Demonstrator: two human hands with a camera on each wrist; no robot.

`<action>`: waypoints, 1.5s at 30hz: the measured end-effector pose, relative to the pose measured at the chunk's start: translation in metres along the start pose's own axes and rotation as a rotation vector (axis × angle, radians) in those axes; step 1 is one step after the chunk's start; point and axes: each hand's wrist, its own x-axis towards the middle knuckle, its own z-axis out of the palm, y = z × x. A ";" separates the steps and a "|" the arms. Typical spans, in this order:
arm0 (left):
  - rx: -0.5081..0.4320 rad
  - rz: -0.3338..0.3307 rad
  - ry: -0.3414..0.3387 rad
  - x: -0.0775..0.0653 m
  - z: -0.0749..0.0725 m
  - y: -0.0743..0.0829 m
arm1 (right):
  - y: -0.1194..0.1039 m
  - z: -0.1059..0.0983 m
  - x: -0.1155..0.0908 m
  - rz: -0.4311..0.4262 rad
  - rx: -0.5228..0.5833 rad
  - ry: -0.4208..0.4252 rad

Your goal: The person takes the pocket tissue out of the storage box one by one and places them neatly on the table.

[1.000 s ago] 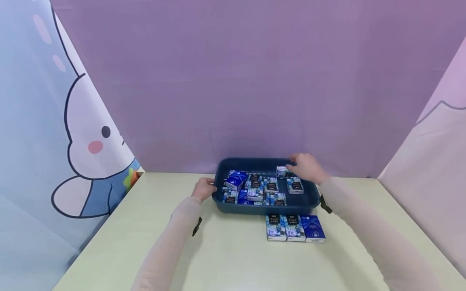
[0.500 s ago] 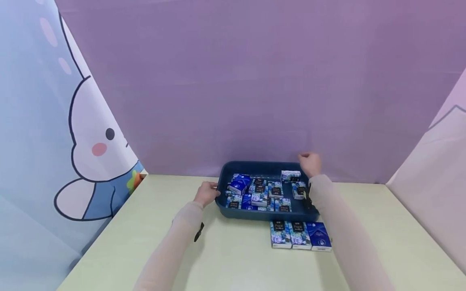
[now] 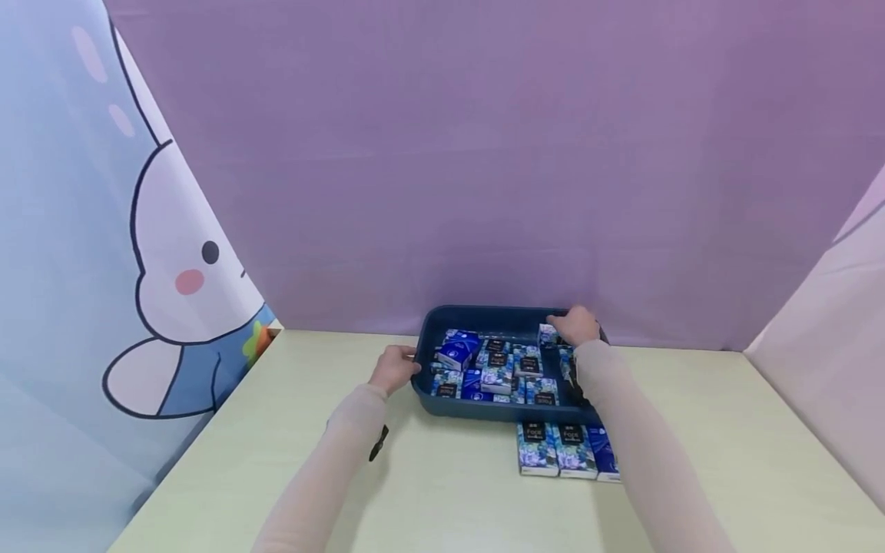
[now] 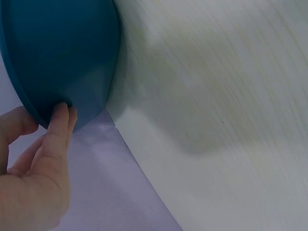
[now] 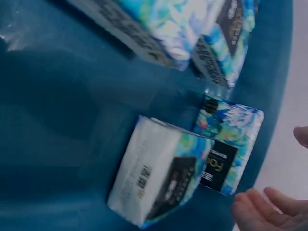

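One tray (image 3: 470, 410), pale tabletop (image 3: 442, 491), purple backdrop (image 3: 484, 153)

Left sleeve (image 3: 314, 476) and right sleeve (image 3: 643, 453) long, plain, pale cream with a faint pink cast, small black strap-like piece (image 3: 378, 443) beneath the left cuff (image 3: 369, 395), bare left hand (image 3: 394, 369), bare right hand (image 3: 579, 326)

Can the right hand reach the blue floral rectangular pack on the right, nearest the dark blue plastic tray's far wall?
Probably yes: the right hand is close beside the pack, nothing visible between them.
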 end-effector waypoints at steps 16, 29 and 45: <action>0.004 0.003 -0.006 -0.007 0.003 -0.003 | 0.001 0.023 -0.009 0.215 -0.030 -0.123; 0.019 0.022 0.003 -0.005 0.003 -0.003 | 0.008 0.035 -0.008 0.267 0.025 -0.029; 0.011 0.012 0.016 0.000 0.004 -0.002 | 0.011 0.033 0.011 0.197 0.061 -0.045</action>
